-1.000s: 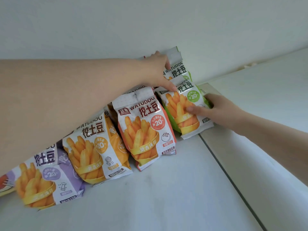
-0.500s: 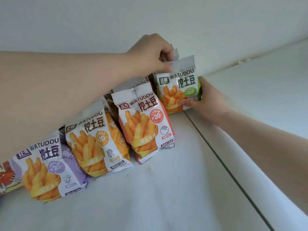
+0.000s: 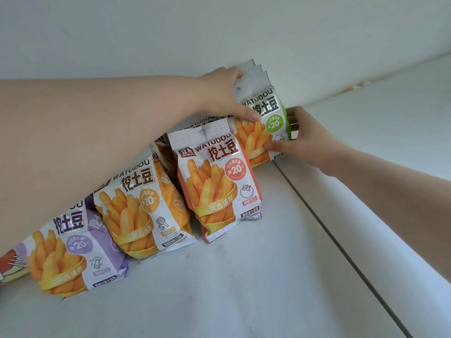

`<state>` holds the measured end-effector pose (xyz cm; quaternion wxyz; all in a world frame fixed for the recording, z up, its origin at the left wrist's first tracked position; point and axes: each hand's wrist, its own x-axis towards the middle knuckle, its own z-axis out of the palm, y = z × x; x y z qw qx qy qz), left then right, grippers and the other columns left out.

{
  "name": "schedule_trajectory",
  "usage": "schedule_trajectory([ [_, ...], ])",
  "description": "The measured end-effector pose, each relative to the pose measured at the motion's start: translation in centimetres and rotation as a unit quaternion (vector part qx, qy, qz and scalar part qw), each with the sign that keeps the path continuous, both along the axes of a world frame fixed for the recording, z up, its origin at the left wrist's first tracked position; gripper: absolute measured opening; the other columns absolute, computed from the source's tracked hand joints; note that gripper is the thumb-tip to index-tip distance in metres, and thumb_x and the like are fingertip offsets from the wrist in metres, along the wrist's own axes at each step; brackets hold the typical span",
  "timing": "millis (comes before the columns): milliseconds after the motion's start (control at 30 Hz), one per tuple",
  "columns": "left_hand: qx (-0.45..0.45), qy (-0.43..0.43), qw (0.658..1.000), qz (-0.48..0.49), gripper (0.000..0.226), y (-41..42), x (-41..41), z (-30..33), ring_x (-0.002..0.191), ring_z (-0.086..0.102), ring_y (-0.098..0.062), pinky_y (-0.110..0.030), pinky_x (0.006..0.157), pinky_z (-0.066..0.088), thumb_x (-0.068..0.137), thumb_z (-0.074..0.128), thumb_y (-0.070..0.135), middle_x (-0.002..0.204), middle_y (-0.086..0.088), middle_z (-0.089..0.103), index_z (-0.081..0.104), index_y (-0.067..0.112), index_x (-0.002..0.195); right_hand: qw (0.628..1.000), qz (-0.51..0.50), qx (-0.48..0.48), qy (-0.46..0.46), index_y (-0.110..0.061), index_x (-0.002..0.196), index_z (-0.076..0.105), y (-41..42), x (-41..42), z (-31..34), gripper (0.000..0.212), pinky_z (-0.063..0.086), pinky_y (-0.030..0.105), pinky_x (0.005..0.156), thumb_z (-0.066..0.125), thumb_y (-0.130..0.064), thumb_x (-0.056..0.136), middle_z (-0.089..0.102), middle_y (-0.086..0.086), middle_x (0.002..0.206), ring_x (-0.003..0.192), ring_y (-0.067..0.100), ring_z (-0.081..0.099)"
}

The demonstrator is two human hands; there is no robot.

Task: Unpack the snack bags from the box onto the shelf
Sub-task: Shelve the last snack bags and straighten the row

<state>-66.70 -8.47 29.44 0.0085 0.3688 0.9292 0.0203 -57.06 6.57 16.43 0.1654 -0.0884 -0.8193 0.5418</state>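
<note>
Both hands clamp the green bags: left hand pinches their tops, right hand grips the lower edge. Squeeze them square, seat them upright just right of the red bag, then loosen the top pinch last

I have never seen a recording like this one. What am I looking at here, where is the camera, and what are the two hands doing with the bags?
There is no machine: a person wears one camera on the head, looking forward and down at bare arms. On the white shelf snack bags of potato sticks stand in a row: a purple bag, a yellow bag, a red bag, and green bags at the far end by the wall. The left hand grips the green bags at their tops; the right hand holds them from the side near the bottom. The box is not in view.
</note>
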Motion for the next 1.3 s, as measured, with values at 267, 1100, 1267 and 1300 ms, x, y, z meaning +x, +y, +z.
schedule_trajectory([
  [267,-0.01,-0.032,0.999,0.006,0.116,-0.5,-0.7,-0.3,0.145,0.021,-0.02,-0.03,0.114,0.023,0.065,0.067,0.068,0.162,0.0,0.005,0.009,0.019,0.154,0.967,-0.028,-0.252,-0.002,-0.03,0.153,0.029,1.7,-2.0,1.2,0.065,0.02,0.037,0.121,0.042,-0.059,0.096,0.027,-0.012,0.159,0.147,0.01,0.024],
  [1100,0.122,-0.014,0.992,-0.004,0.066,-4.8,1.6,2.2,0.131,0.041,-0.013,-0.026,0.098,0.033,0.08,0.064,0.055,0.142,0.003,0.044,0.043,0.028,0.137,0.975,-0.156,-0.154,0.035,-0.026,0.136,0.047,-2.5,4.3,0.8,0.048,0.04,0.034,0.102,0.048,-0.052,0.096,0.052,-0.009,0.131,0.117,0.011,0.051],
  [1267,0.099,-0.086,0.991,0.023,0.081,-8.3,4.9,2.5,0.114,0.055,-0.006,-0.027,0.102,0.042,0.061,0.069,0.06,0.124,0.011,0.057,0.049,0.024,0.131,0.996,-0.044,-0.078,-0.024,-0.025,0.124,0.048,-8.9,9.8,0.6,0.057,0.046,0.028,0.077,0.076,-0.044,0.079,0.058,-0.007,0.109,0.093,0.008,0.056],
  [1300,0.051,-0.105,0.993,0.029,0.092,-8.7,5.8,2.3,0.115,0.054,-0.007,-0.027,0.103,0.041,0.056,0.067,0.063,0.125,0.011,0.056,0.044,0.024,0.136,0.997,-0.015,-0.049,-0.058,-0.026,0.126,0.046,-9.8,9.9,0.5,0.066,0.049,0.03,0.08,0.079,-0.047,0.073,0.057,-0.009,0.107,0.096,0.01,0.057],
])
